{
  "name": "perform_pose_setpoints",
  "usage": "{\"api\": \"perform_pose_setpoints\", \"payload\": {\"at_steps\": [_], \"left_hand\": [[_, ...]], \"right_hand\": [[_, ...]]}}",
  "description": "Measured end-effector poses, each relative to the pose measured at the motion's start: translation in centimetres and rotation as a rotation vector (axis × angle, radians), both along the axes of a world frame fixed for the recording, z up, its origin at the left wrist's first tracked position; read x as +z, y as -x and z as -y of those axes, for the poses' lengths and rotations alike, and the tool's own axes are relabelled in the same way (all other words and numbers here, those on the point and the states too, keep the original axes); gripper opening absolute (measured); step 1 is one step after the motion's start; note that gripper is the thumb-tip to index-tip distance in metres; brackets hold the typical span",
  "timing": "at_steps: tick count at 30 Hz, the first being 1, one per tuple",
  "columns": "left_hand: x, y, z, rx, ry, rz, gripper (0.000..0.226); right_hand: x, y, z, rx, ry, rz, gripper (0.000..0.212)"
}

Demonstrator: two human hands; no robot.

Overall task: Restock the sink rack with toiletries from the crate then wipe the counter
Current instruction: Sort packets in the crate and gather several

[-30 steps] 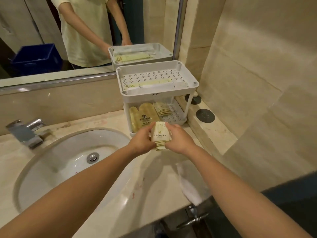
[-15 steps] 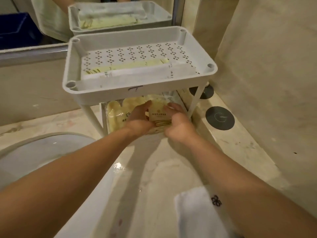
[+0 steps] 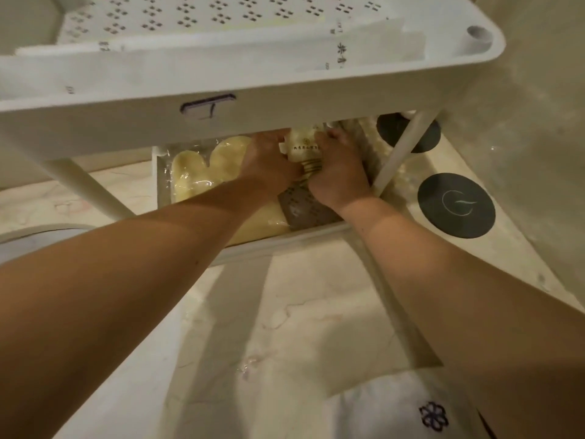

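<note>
A white two-tier sink rack point(image 3: 285, 99) stands on the marble counter point(image 3: 304, 312). Both my hands reach under its upper shelf into the lower tray point(image 3: 304, 237). My left hand point(image 3: 269, 163) and my right hand point(image 3: 340, 171) together hold a cream toiletry packet point(image 3: 302, 148) with printed text, pressed down over the tray's right half. Yellow wrapped items in clear plastic point(image 3: 202, 167) lie in the tray's left half. More packets point(image 3: 372, 131) sit at the tray's far right, partly hidden by the rack leg.
A white cloth with a dark flower mark point(image 3: 408, 410) lies on the counter at the front right. Two dark round discs point(image 3: 456, 205) sit on the ledge right of the rack. The basin rim point(image 3: 41, 231) shows at the left. A tiled wall rises on the right.
The camera has come closer and lower toward the rack. Both hands have carried the packet further in under the upper shelf and down onto the lower tray.
</note>
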State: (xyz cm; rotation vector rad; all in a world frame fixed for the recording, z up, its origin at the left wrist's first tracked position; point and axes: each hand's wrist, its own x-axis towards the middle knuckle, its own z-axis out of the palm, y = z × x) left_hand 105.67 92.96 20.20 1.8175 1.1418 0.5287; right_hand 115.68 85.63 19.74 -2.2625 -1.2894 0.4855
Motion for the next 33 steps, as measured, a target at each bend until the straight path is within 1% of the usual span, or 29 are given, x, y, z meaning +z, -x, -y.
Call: {"api": "perform_pose_setpoints", "payload": {"at_steps": [4,8,12,14,16,19,22,25,27,30,33], "left_hand": [[-0.3,-0.6,-0.1,0.026,-0.071,-0.038,0.048],[-0.6,-1.0,-0.3,0.040,-0.119,-0.079,0.048],[-0.9,-1.1,-0.9,0.037,-0.047,-0.172,0.068],[-0.8,-0.7,-0.8,0.066,-0.006,-0.160,0.067],[-0.5,-0.1,-0.3,0.093,0.024,-0.127,0.059],[0.2,1.1,0.7,0.107,0.036,-0.108,0.049],[1.0,2.5,2.1,0.104,-0.008,-0.108,0.047],[2.2,4.4,4.0,0.073,-0.071,-0.072,0.047],[2.9,6.0,5.2,0.050,-0.106,-0.097,0.050],[4.0,8.5,7.0,0.046,-0.111,-0.155,0.052],[5.0,11.1,9.3,0.004,-0.134,-0.218,0.056]], "right_hand": [[-0.2,-0.3,-0.6,0.026,0.031,0.049,0.060],[-0.4,-0.6,-0.7,0.037,0.063,0.068,0.053],[-0.2,-0.7,-0.7,0.042,0.094,0.045,0.055],[0.1,-0.5,-0.5,0.041,0.089,0.028,0.058],[0.6,-0.1,0.0,0.042,0.086,0.014,0.060],[1.5,0.6,0.7,0.049,0.078,0.014,0.063],[2.8,1.6,1.7,0.058,0.072,0.041,0.061],[4.2,2.9,3.2,0.083,0.066,0.010,0.060],[4.9,3.9,4.4,0.083,0.076,-0.019,0.060],[5.9,5.4,6.3,0.101,0.109,-0.012,0.061],[7.0,7.3,8.2,0.157,0.083,0.000,0.058]]}}
